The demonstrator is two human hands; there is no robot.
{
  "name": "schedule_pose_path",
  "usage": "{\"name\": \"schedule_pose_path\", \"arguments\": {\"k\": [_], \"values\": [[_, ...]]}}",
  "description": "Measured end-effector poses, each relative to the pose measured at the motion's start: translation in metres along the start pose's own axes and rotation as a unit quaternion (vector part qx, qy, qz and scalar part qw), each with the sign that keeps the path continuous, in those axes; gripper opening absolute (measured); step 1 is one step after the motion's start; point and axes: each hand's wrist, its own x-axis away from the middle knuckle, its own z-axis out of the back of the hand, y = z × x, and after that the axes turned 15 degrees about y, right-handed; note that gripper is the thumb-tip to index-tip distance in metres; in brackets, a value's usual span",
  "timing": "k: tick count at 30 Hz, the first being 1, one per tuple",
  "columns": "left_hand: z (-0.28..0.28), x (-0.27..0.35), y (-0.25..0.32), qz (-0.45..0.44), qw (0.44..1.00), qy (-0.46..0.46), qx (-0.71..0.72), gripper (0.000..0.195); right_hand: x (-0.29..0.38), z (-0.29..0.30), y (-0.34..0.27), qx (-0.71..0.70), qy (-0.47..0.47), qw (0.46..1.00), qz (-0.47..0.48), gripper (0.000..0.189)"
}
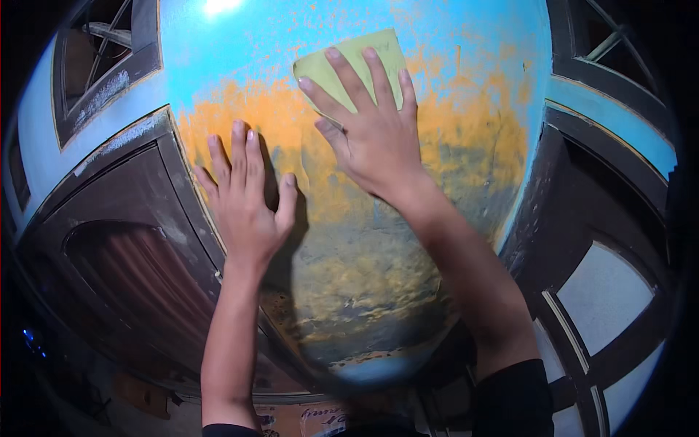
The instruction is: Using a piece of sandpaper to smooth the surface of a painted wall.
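Note:
A painted wall [349, 257] stands before me, bright blue at the top and worn to orange, grey and dull yellow patches lower down. My right hand [377, 125] lies spread over a sheet of yellow-green sandpaper [390, 49], its fingers pressing the sheet flat to the blue and orange part of the wall. Faint marks show on the back of the sheet. To the left and lower, my left hand [246, 196] rests against the orange area, fingers apart, holding nothing. Its shadow falls on the wall beside the thumb.
A dark brown door [125, 262] with an arched panel is at the left, close to my left forearm. On the right is a dark frame with pale panes [606, 297]. Cardboard [306, 418] bearing writing lies at the bottom, and a brown wooden object [143, 394] sits lower left.

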Motion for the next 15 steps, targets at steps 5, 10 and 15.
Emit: {"name": "schedule_pose_path", "arguments": {"k": [5, 10, 15], "values": [[-0.007, -0.044, -0.016, -0.016, 0.997, 0.059, 0.042, 0.062, 0.051, 0.014, -0.019, -0.042, -0.075, 0.996, 0.034, 0.058], [-0.016, -0.044, -0.011, -0.040, 0.998, 0.042, -0.020, 0.056, 0.011, 0.006, -0.006, -0.017, -0.039, 0.999, 0.021, 0.049], [-0.017, -0.045, -0.008, -0.035, 0.999, 0.026, -0.018, 0.057, -0.004, -0.002, -0.002, 0.009, 0.015, 1.000, -0.015, 0.048]]}}
